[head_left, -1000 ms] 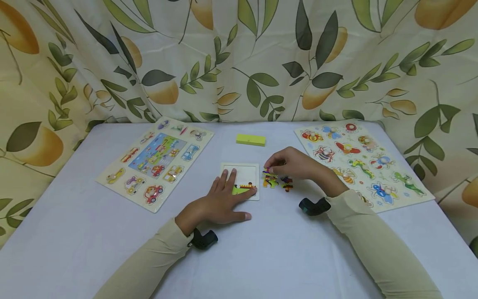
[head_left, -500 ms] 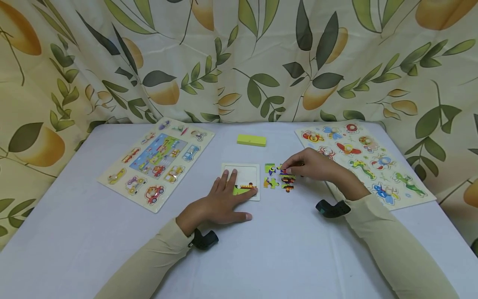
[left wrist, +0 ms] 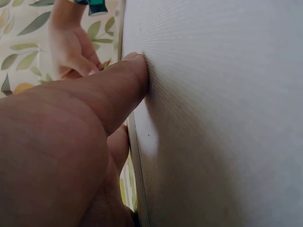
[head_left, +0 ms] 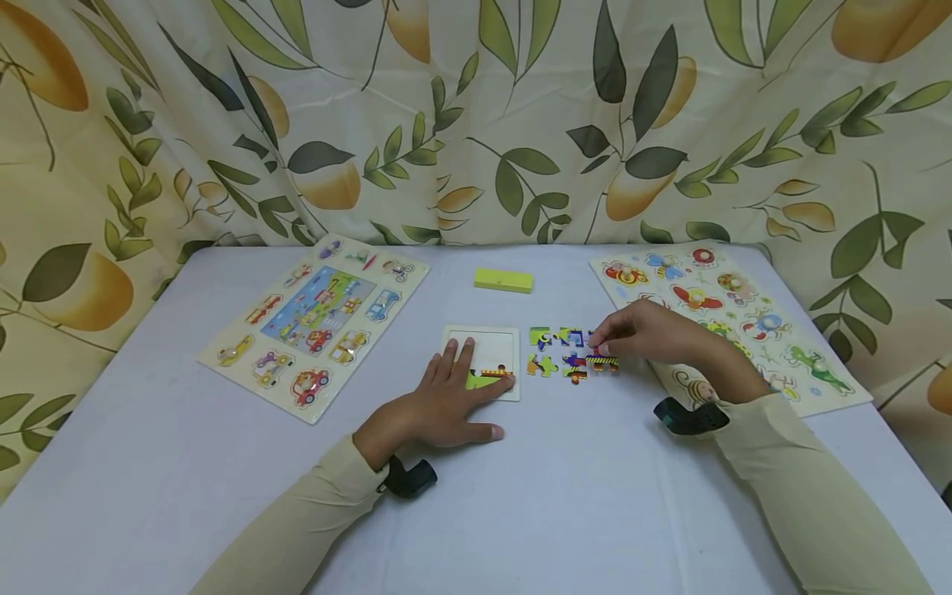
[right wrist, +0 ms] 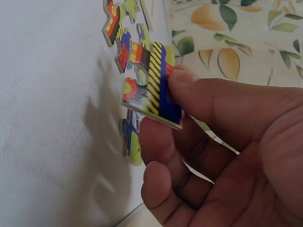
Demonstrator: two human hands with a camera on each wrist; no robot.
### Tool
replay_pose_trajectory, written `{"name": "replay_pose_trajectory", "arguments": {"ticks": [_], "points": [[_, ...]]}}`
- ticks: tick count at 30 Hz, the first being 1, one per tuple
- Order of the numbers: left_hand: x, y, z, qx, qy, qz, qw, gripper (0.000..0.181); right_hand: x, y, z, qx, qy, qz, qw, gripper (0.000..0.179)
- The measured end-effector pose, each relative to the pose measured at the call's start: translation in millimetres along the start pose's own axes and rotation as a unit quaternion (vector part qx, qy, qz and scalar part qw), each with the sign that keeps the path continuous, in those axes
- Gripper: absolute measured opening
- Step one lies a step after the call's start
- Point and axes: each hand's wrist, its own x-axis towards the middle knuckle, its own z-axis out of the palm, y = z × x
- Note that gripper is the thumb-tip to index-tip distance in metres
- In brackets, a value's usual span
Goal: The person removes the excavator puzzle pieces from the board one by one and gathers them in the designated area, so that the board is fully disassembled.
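Note:
My left hand (head_left: 440,406) lies flat with fingers spread over a small white puzzle tray (head_left: 491,342). Some green and orange picture pieces show in the tray's lower part, partly covered by the fingers. In the left wrist view, the left thumb (left wrist: 118,85) rests on the white cloth. Thumb and fingers of my right hand (head_left: 650,335) pinch a jigsaw piece (right wrist: 163,87) with a blue band and black-yellow stripes. It is held tilted above the table, right of the tray. Several loose jigsaw pieces (head_left: 543,366) lie between tray and right hand.
A yellow-green block (head_left: 503,281) sits behind the tray. The vehicle puzzle board (head_left: 316,322) lies at the left. The insect puzzle board (head_left: 744,314) lies at the right, partly under the right forearm. A leaf-patterned curtain (head_left: 446,124) hangs behind the table.
My right hand has moved rightward from beside the tray, past the loose pieces, with the striped piece in its fingers. More loose pieces are uncovered now. My left hand has stayed on the tray.

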Motion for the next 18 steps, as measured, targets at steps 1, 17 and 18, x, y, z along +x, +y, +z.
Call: {"name": "replay_pose_trajectory", "arguments": {"ticks": [1, 17, 18], "points": [[0.0, 0.1, 0.0, 0.001, 0.001, 0.000, 1.0000, 0.071, -0.6, 0.9, -0.1, 0.001, -0.003, -0.001, 1.0000, 0.012], [-0.9, 0.5, -2.0, 0.002, 0.001, -0.002, 1.0000, 0.071, 1.2, 4.3, 1.7, -0.023, -0.030, -0.007, 0.9993, 0.014], [-0.9, 0.5, -1.9, 0.004, 0.001, -0.002, 1.0000, 0.071, 1.6, 4.6, 2.0, -0.022, -0.030, -0.009, 0.9993, 0.014]]}}
